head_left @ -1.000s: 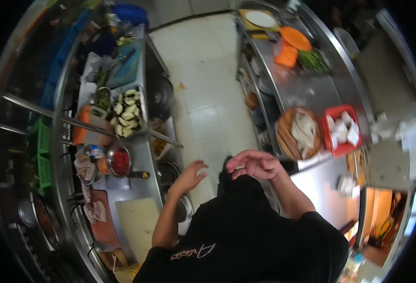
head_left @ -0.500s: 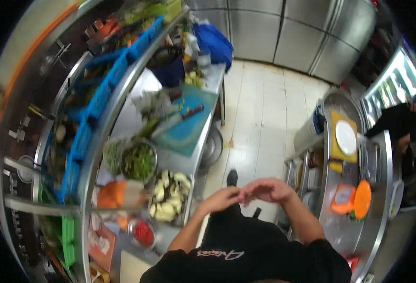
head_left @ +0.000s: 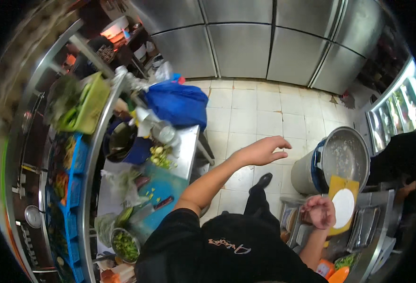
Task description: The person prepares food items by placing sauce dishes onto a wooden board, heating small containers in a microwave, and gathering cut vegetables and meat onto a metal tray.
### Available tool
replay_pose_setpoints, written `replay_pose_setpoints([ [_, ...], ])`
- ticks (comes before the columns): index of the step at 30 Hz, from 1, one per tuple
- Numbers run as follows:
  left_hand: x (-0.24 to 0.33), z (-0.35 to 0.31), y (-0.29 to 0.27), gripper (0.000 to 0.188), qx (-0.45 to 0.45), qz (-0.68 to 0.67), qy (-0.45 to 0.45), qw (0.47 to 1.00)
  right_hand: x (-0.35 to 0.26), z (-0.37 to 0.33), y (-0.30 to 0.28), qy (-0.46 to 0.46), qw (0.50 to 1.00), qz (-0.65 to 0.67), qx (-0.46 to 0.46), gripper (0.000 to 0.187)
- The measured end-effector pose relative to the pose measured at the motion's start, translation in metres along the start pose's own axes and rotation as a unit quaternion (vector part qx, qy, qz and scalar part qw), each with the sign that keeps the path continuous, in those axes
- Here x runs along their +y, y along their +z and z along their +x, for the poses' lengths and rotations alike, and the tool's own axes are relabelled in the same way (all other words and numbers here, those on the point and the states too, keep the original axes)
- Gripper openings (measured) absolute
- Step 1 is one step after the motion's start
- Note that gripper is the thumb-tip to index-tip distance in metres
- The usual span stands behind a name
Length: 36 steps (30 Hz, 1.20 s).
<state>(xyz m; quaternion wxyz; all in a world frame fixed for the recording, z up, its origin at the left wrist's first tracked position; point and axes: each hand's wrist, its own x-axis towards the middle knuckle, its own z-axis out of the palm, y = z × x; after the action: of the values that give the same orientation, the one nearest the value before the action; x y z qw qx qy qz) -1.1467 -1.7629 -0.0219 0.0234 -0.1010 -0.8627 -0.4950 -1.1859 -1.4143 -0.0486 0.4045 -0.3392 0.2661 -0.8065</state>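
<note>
White plate on the yellow board lies at three o'clock from your right hand, the nearer one, half-curled; long axis twelve-to-six. Your left hand is loosely spread; both look empty.

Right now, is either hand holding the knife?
No, the knife lies on the blue cutting board, apart from the left hand and right hand.

From where I stand, pale script lettering marks the black shirt, left of the right hand.
</note>
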Motion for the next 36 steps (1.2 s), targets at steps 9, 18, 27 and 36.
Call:
replay_pose_setpoints([
  [9,-0.138,0.11,-0.045,0.048,-0.206,0.028,-0.184,0.961,-0.088,0.173,-0.192,0.033,0.999,-0.003,0.036,0.072],
  [18,-0.222,0.306,-0.185,0.042,0.046,0.122,-0.168,0.977,-0.145,0.455,-0.312,0.163,0.938,-0.301,0.043,0.045],
  [27,-0.33,0.578,-0.311,0.036,0.076,0.008,0.009,0.997,-0.14,0.594,-0.476,0.368,0.781,-0.5,0.06,0.037],
  [36,-0.236,0.965,-0.434,0.027,0.209,0.265,0.343,0.877,-0.22,0.714,-0.67,0.316,0.841,-0.411,0.153,0.043],
])
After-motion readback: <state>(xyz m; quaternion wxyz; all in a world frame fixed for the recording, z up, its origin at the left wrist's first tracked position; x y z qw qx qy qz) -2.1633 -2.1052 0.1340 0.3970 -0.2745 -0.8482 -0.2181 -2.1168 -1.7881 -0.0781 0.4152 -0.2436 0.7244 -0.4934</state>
